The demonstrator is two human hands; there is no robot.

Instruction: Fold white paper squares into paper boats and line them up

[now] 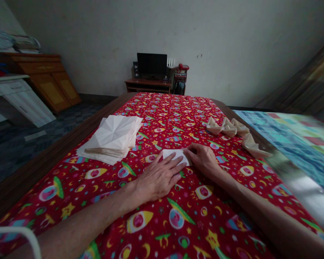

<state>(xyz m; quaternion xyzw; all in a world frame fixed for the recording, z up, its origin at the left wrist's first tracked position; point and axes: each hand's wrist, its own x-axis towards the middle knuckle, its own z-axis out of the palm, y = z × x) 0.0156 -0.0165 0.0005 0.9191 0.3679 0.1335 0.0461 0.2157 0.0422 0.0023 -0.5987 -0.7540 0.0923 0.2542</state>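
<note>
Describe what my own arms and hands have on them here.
Your left hand and right hand are both bare, with no gloves, and no rings, watch or bracelet visible. No sleeves show on either forearm. A pale, curved cord or tube appears by the left forearm; I can't tell whether it's worn.

One camera sits on your head, facing forward and down over the patterned red cloth (162,223); your forearms enter close at the bottom edge, while the monitor (152,64) and wall (221,46) lie farther off.
</note>
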